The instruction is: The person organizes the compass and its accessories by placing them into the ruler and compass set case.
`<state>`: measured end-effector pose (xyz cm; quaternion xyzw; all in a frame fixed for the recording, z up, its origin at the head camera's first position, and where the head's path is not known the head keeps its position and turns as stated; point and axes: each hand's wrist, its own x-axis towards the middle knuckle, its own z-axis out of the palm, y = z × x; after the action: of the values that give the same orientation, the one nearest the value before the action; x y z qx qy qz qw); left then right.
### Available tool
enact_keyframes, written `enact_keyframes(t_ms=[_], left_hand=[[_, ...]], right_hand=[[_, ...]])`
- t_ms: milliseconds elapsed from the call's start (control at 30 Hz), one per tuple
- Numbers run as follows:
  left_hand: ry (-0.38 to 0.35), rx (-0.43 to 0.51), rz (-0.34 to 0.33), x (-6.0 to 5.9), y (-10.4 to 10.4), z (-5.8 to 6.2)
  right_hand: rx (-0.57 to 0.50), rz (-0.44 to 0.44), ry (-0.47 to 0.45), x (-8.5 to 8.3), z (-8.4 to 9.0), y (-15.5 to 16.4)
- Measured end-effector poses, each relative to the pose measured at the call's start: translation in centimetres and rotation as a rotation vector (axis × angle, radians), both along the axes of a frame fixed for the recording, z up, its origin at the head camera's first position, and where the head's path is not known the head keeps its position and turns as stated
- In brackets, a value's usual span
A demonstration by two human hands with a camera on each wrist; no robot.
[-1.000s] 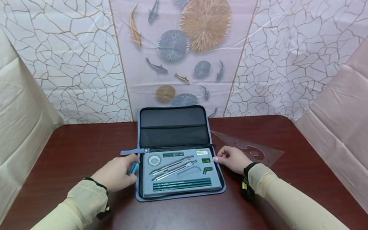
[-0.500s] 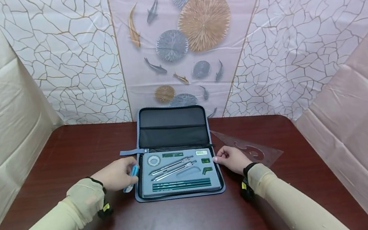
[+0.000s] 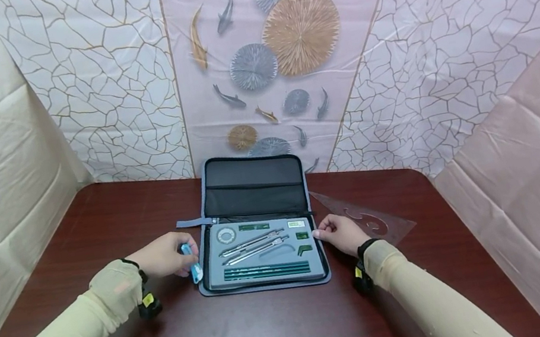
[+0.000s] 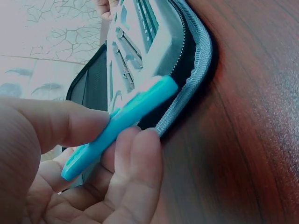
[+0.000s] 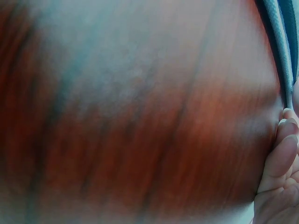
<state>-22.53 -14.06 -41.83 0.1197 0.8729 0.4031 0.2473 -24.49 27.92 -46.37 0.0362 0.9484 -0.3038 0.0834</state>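
- The left hand [image 3: 163, 258] pinches a slim turquoise tool [image 3: 192, 265] between thumb and curled fingers; the left wrist view shows the thumb [image 4: 70, 123] on top and the fingers [image 4: 135, 163] underneath.
- The turquoise tool lies slanted in that grip, its free end [image 4: 163, 86] reaching toward the near left corner of the open drawing case [image 3: 259, 227], just beside the grey zip edge [image 4: 196, 70]; whether it touches the edge cannot be told.
- The right hand [image 3: 338, 233] rests on the table at the right edge of the case, fingers curled loosely, fingertips [image 5: 285, 154] against or just beside the case rim; it grips nothing that can be seen.
- Between the two hands the case's grey tray [image 3: 263, 254] holds two metal compasses [image 3: 254, 246] laid slanting, a small round protractor [image 3: 226, 235] at the corner nearer the left hand, and long dark green strips [image 3: 266, 270] along the near edge.
- The black lid [image 3: 253, 186] stands open beyond both hands.
- A clear plastic curve template [image 3: 365, 218] lies flat on the dark red table [image 3: 278, 336] just beyond the right hand.
- Both forearms wear pale beige sleeves [image 3: 423, 298] with a dark band at each wrist.
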Motion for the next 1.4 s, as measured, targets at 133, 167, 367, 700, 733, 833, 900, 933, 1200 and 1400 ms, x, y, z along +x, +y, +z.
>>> enact_keyframes(t_ms=[133, 167, 367, 700, 733, 833, 900, 933, 1200, 1400], left_hand=[[0.004, 0.052, 0.012, -0.2, 0.0, 0.0], [0.009, 0.062, 0.016, -0.2, 0.0, 0.1], [0.017, 0.197, 0.042, -0.2, 1.1, 0.7], [0.075, 0.300, -0.016, -0.4, 7.0, 0.3], [0.082, 0.300, -0.019, -0.4, 7.6, 0.2], [0.102, 0.276, -0.017, -0.2, 9.2, 0.0], [0.126, 0.259, -0.013, -0.1, 10.2, 0.0], [0.144, 0.249, -0.013, 0.0, 10.6, 0.0], [0.290, 0.142, 0.028, -0.3, 13.2, -0.6], [0.310, 0.116, 0.069, -0.5, 14.2, -1.3]], right_hand=[[-0.001, -0.001, 0.001, 0.0, 0.0, 0.0], [-0.001, 0.000, 0.002, 0.1, 0.0, 0.0], [0.002, 0.005, 0.010, 0.1, 0.0, 0.0], [-0.006, 0.005, 0.010, 0.1, 0.0, 0.1], [-0.009, 0.006, 0.010, 0.1, 0.1, 0.1], [-0.014, 0.009, 0.010, 0.1, 0.1, 0.0], [-0.012, 0.011, 0.010, 0.1, 0.2, 0.0], [-0.012, 0.011, 0.010, 0.1, 0.2, 0.0], [-0.003, 0.016, 0.022, 0.2, 0.2, 0.0], [-0.007, 0.017, 0.025, 0.2, 0.1, 0.1]])
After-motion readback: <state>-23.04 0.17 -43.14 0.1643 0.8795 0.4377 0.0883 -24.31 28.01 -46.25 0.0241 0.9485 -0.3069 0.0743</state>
